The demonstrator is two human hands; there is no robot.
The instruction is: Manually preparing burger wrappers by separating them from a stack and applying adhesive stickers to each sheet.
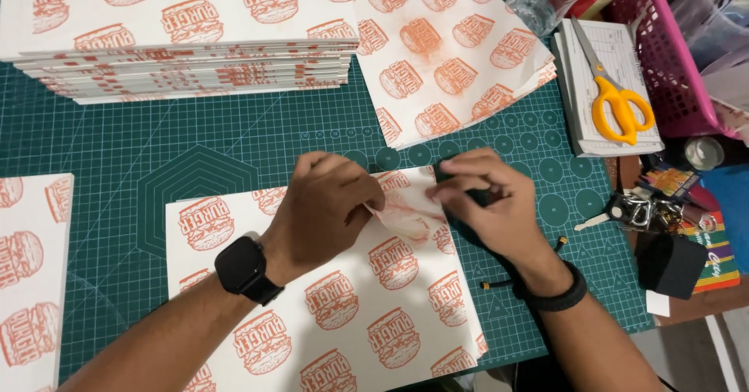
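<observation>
On the green gridded cutting mat (pixel 234 142) covering the worktop, the white orange-printed paper sheet (pixel 343 314) lies lengthwise toward the person, its folded-over far right corner (pixel 406 212) pinched between the left hand (pixel 328 205) and the equally near right hand (pixel 488 201).

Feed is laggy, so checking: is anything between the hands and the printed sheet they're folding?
Nothing visible. The left hand and right hand already pinch the folded top corner of the printed sheet. The stack of sheets and scissors lie apart.
</observation>
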